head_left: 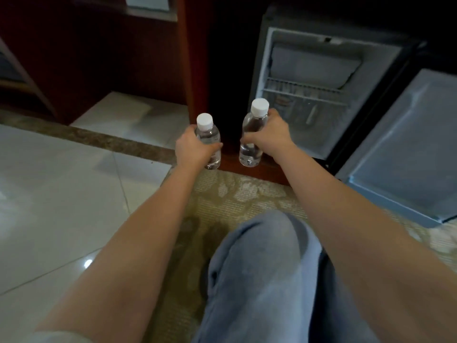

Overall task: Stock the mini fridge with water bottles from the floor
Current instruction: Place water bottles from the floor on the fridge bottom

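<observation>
While the person kneels or sits low on the patterned rug (237,194), both bare arms reach forward towards the mini fridge (269,58). The left hand (191,147) grips the left bottle (213,137) round its middle; the fingers (217,145) are curled about the clear body and the white cap stands free above the hand. The right hand (269,134) grips the right bottle (250,154) in the same way, just below its shoulder, fingers (247,139) wrapped round it. Both bottles are upright, side by side and apart, with the right bottle slightly higher and farther. Both are at the far edge of the rug, in front of the dark wooden cabinet (193,58) and just left of the fridge opening. Whether either base touches the floor cannot be told.

The mini fridge stands far right, built into the cabinet. The fridge door (408,149) is swung fully open to the right, its pale inner lining facing up and towards the viewer. Inside, a white wire shelf (304,92) crosses the compartment; what lies below it is too blurred to tell. No bottle is seen inside.

A glossy tiled floor (61,181) lies to the left of the rug. One knee (267,256) in grey fabric fills the near centre, between the two forearms.
</observation>
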`<state>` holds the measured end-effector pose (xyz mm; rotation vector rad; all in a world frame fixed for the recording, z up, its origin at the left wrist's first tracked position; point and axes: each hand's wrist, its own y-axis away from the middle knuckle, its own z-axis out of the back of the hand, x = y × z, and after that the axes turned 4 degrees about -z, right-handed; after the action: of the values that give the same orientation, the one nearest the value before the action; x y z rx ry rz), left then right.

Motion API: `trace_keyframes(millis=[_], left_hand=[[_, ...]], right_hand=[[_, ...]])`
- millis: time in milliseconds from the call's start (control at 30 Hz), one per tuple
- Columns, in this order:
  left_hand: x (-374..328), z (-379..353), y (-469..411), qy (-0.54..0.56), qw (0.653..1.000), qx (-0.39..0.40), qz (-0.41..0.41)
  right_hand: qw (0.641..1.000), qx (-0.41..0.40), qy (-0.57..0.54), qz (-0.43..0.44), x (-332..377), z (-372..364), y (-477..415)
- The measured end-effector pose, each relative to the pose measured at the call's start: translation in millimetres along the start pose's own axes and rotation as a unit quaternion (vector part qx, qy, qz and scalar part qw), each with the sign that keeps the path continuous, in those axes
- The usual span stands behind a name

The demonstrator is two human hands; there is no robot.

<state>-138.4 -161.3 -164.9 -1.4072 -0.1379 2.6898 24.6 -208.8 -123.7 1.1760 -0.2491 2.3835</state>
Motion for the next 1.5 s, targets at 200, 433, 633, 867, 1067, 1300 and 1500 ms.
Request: trace_keyframes(millis=[200,433,633,867,1067,1300,1500], left_hand=[[-64,-34,9,0.034,0.999,0.014,-0.035],[-118,-75,-2,0.056,0.997,0.030,-0.053],[-138,-120,-33,0.063,0.996,0.041,-0.054],[-128,-189,-71,0.065,0.995,0.054,-0.045],[-109,-244,-103,0.049,0.995,0.080,-0.035],[-94,-301,-139,0.038,0.991,0.109,-0.061],[-83,-344,-170,0.006,0.992,0.112,-0.061]], right_hand=[[0.998,-0.049,-0.018,-0.030,-25,63,2],[0.992,-0.092,-0.047,-0.074,-54,106,-26],[0.985,-0.117,-0.081,-0.099,-83,117,-69],[0.982,-0.120,-0.093,-0.111,-135,111,-130],[0.979,-0.142,-0.078,-0.123,-182,101,-185],[0.972,-0.150,-0.063,-0.172,-225,83,-241],[0.962,-0.176,-0.110,-0.178,-256,64,-287]])
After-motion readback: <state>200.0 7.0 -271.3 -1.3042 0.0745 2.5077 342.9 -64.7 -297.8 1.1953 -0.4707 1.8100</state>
